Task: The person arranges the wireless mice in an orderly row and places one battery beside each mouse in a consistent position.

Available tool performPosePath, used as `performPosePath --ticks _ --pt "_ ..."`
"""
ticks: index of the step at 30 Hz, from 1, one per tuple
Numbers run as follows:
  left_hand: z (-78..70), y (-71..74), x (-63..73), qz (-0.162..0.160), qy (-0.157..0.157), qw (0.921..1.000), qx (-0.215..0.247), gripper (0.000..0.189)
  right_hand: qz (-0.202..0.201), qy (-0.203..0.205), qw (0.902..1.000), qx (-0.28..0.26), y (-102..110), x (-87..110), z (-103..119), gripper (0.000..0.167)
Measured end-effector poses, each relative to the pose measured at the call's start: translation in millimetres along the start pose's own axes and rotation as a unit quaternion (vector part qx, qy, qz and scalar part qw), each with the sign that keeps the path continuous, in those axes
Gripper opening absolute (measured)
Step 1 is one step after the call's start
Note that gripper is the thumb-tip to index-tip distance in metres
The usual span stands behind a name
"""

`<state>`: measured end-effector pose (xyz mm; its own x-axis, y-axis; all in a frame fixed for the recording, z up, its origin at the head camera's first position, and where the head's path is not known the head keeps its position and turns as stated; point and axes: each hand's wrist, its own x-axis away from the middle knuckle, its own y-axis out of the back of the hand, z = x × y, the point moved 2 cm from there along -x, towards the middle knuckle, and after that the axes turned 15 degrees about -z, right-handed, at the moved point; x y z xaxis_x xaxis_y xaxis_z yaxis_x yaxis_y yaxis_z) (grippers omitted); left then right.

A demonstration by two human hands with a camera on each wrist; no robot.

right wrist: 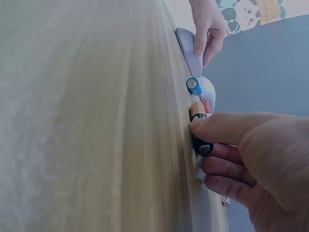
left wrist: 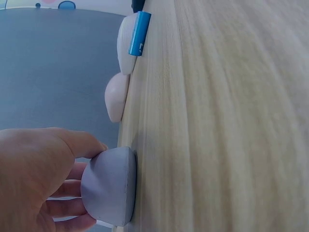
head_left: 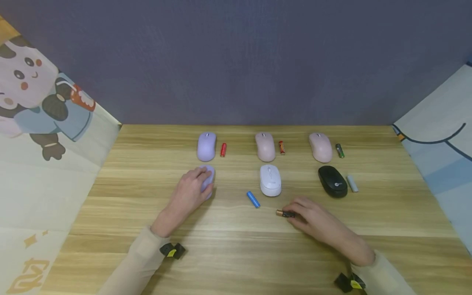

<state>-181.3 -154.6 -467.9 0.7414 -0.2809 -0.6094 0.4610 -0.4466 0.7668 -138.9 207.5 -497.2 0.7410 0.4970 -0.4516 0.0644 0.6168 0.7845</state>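
Observation:
On the left of the table, my left hand (head_left: 189, 191) grips a light purple computer mouse (left wrist: 107, 186), thumb on one side and fingers on the other. The mouse sits on the wood, partly covered by the hand in the head view. My right hand (head_left: 318, 220) pinches a black and copper AA battery (head_left: 281, 213) between thumb and fingers, close over the table. A blue battery (head_left: 253, 199) lies slanted between the two hands. Just behind it stands a white mouse (head_left: 271, 181).
Along the back are another purple mouse (head_left: 206, 146) and two pink mice (head_left: 265, 146), with red batteries (head_left: 223, 150) and a green one (head_left: 339, 150) beside them. A black mouse (head_left: 332, 182) and a grey battery (head_left: 352, 183) lie at right. A dark panel (head_left: 254, 65) rises behind.

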Motion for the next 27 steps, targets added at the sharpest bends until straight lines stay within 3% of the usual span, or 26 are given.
performPosePath --ticks 10,14,20,24,27 --pt "-0.4 0.5 -0.6 0.005 0.002 1.0000 -0.004 0.042 -0.013 -0.005 0.9999 0.001 -0.6 -5.5 2.6 0.025" --pt "-0.5 1.1 -0.6 0.010 0.004 0.9999 -0.005 0.042 -0.017 -0.025 0.9995 -0.012 0.2 -6.3 1.5 0.026" --pt "-0.1 1.2 -0.4 0.010 0.005 0.9999 -0.006 0.043 -0.078 -0.071 0.9944 -0.008 1.7 -8.2 -7.1 0.026" --pt "-0.2 1.2 -0.7 0.008 0.003 0.9999 -0.006 0.043 -0.126 -0.074 0.9892 -0.010 1.5 -10.2 -12.7 0.025" --pt "-0.2 1.6 -1.0 0.007 0.002 1.0000 -0.005 0.043 -0.138 -0.074 0.9876 -0.004 1.4 -11.6 -14.9 0.026"
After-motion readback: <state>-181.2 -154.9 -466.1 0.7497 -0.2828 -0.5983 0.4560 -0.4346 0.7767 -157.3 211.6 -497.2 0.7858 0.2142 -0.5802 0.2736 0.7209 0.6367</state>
